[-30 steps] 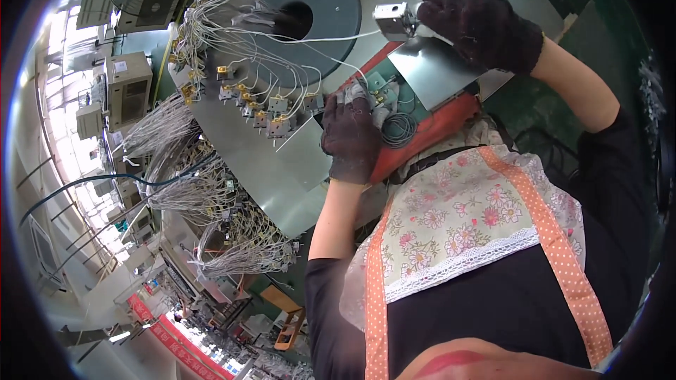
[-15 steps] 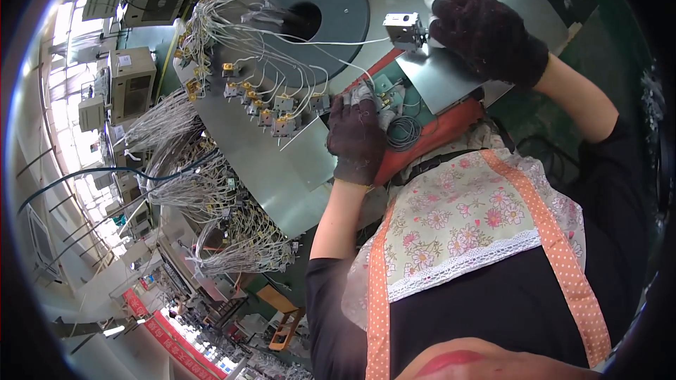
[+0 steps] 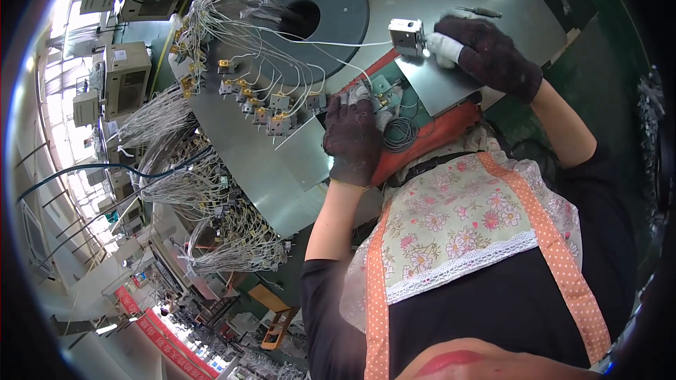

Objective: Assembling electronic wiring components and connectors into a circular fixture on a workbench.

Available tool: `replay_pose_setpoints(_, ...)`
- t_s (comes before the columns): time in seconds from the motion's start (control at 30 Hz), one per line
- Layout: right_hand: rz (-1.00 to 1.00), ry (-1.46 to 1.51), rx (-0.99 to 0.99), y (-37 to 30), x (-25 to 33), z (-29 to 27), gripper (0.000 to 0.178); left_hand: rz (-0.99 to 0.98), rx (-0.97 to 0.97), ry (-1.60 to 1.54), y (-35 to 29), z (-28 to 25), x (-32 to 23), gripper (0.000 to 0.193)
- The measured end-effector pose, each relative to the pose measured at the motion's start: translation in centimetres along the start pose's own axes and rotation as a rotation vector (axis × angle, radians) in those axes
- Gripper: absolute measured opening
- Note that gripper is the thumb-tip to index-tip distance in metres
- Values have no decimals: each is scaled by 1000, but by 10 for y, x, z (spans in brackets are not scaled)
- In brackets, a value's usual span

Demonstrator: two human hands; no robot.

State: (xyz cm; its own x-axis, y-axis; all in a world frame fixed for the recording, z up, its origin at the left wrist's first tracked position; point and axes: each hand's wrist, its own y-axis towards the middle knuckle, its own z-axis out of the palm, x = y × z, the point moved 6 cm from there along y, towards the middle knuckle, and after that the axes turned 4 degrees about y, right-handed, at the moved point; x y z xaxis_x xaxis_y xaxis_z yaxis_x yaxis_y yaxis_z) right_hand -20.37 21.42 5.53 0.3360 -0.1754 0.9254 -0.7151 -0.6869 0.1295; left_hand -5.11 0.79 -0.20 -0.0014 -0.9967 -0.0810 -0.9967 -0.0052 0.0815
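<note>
My left hand (image 3: 352,134), in a dark glove with pale fingertips, rests at the left end of a small green fixture (image 3: 386,91). Its fingers bend together over something hidden, close to a white wire. A small silver metal box (image 3: 407,37) with a white cable is held up over the fixture's far side. Right at its side, the pale fingertips of my gloved right hand (image 3: 486,56) pinch together; what they hold is hidden. Beyond that hand lies a thin screwdriver (image 3: 486,12) with a dark handle. A metal plate (image 3: 436,88) lies below the hand.
Several small metal boxes with yellow parts (image 3: 257,102) stand wired on the metal table (image 3: 282,183) at left. A dark round disc (image 3: 345,10) with a hole lies behind them. A coiled grey cable (image 3: 401,134) rests on orange cloth (image 3: 429,142). Wire bundles (image 3: 204,204) hang beyond the edge.
My right hand has shifted down and turned, its pale fingertips now showing beside the metal box. The screwdriver beyond it has come into sight. The left hand stays in place.
</note>
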Motion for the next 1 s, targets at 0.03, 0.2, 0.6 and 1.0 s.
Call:
replay_pose_setpoints(0.03,-505,-313,-177,2,20,-9,30,3,-18,5,1,-2,-1,63)
replay_pose_setpoints(0.2,73,719,-111,25,15,9,43,35,-57,53,0,-7,-6,60)
replay_pose_setpoints(0.6,-168,1920,377,65,33,82,72,38,-14,-9,7,-13,-13,56)
replay_pose_setpoints(1.0,36,378,20,50,-17,39,44,88,-66,18,8,-19,-17,59)
